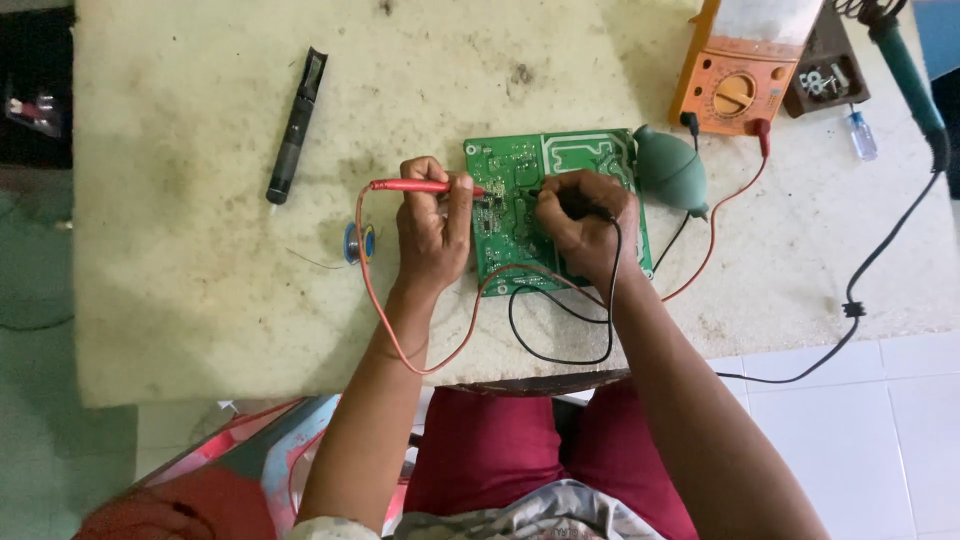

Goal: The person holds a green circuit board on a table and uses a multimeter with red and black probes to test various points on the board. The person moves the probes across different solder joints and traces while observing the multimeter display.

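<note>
The right hand covers nearly all of the black probe in its grip and a stretch of the green circuit board, whose parts are too small to tell apart. The orange multimeter runs off the top edge, its display out of view, as does the green-handled soldering iron. Small parts in the dark tray beside the meter are too small to identify.

- Both forearms are bare from elbow to wrist, with no watch, ring or glove in view.
- Dark red trousers cover the lap.
- A grey patterned shirt hem lies at the near edge.
</note>
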